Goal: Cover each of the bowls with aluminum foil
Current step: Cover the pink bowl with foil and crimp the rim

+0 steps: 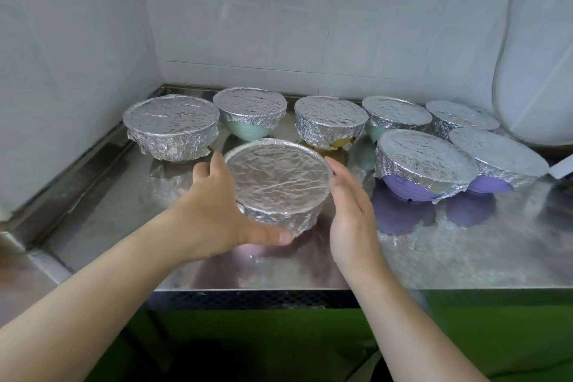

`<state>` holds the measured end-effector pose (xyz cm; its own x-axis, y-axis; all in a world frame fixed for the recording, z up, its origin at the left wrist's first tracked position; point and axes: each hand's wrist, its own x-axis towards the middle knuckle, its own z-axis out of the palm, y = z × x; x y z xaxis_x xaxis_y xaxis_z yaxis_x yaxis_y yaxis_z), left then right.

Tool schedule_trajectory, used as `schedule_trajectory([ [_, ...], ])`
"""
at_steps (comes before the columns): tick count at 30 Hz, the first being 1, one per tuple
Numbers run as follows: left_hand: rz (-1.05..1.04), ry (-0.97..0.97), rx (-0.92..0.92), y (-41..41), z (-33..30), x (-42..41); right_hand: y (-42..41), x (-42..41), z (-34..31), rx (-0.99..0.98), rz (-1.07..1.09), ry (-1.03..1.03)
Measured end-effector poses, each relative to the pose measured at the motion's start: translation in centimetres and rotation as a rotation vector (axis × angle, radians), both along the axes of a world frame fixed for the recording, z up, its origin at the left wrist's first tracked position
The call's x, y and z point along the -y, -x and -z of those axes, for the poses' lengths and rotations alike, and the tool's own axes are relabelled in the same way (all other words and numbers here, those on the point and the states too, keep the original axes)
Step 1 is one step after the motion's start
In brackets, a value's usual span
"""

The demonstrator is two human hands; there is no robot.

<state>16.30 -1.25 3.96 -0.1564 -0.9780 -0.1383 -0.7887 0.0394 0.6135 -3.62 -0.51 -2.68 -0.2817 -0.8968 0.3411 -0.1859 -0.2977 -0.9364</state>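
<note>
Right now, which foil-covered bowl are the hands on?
The front-centre bowl, nearest the counter edge, between left hand and right hand; the others sit behind.

Crinkly silver foil point(280, 178) on every bowl; mint bowl point(246, 130) behind it, purple bowl point(406, 187) to its right, yellow point(336, 143) one peeking out between them.

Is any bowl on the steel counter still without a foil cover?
No: all eight bowls in view, including the front bowl between the left hand and right hand, have foil over their tops.
</note>
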Motion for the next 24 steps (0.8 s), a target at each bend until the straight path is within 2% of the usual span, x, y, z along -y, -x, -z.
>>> schedule_trajectory([
  [3, 0.102, -0.017, 0.069, -1.1, -1.1, 0.0, -0.6, 0.5, -1.1, 0.056, 0.073, -0.102],
  [6, -0.012, 0.065, 0.025, -1.7, -1.6, 0.2, -0.7, 0.8, -1.8, 0.193, 0.248, -0.092],
  [8, -0.156, 0.214, -0.100, -1.6, -0.6, 1.0, -0.9, 0.0, -2.2, 0.277, 0.278, -0.106],
  [10, -0.183, 0.285, -0.300, -1.4, 0.8, 1.9, -1.6, -1.0, -2.1, 0.331, 0.217, -0.160],
  [12, -0.135, 0.160, -0.509, -0.9, 1.8, 2.0, -2.3, -1.3, -1.8, 0.360, 0.136, -0.218],
  [14, -0.137, 0.041, -0.640, -0.3, 2.2, 1.6, -3.1, -1.5, -2.2, 0.373, 0.076, -0.239],
  [18, -0.254, 0.153, -0.684, 0.0, 1.9, 1.3, -3.2, -0.2, -2.7, 0.420, 0.066, -0.268],
  [22, -0.282, 0.151, -0.692, -0.5, 1.7, 1.7, -3.7, 1.2, -2.4, 0.582, 0.140, -0.245],
  [24, -0.268, 0.139, -0.666, -0.7, 2.2, 2.2, -4.1, 1.3, -2.7, 0.604, 0.179, -0.236],
])
